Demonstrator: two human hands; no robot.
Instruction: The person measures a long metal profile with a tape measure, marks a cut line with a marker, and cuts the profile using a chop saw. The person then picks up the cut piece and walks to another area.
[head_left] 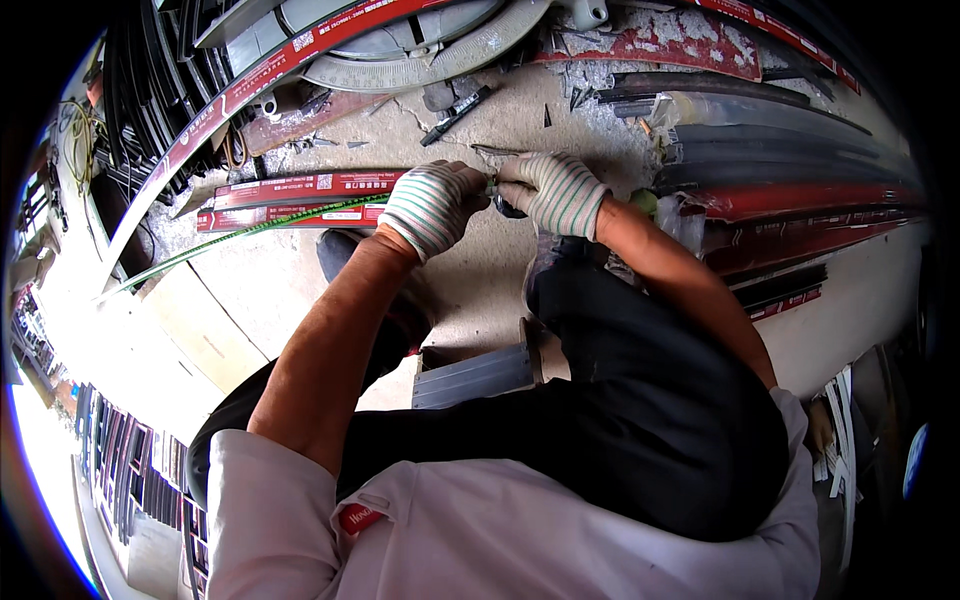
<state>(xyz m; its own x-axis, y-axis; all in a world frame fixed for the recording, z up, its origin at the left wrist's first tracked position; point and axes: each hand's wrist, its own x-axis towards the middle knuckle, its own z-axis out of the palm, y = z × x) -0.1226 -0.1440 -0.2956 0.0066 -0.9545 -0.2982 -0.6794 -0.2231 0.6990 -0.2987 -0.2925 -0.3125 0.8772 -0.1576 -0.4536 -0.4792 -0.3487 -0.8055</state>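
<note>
My left hand [432,208] and my right hand [558,195] meet above the floor in front of me, both in white gloves with green stripes and bare fingertips. Their fingers are closed and nearly touching, around something too small to make out. A dark rounded object [509,209] shows just under the right fingers. From beneath my left hand a long green strip with dark marks [262,226], like a measuring tape, runs out to the left. Beside it lie red-labelled profiles [290,190], whose right ends pass behind the left hand.
A round metal saw base with a graduated rim [440,68] stands ahead. A long curved red-and-white strip [215,108] crosses the left. Wrapped profiles [800,200] are stacked at right. A black bar-shaped tool [456,115] lies among scraps. A grey stool [475,380] is between my legs.
</note>
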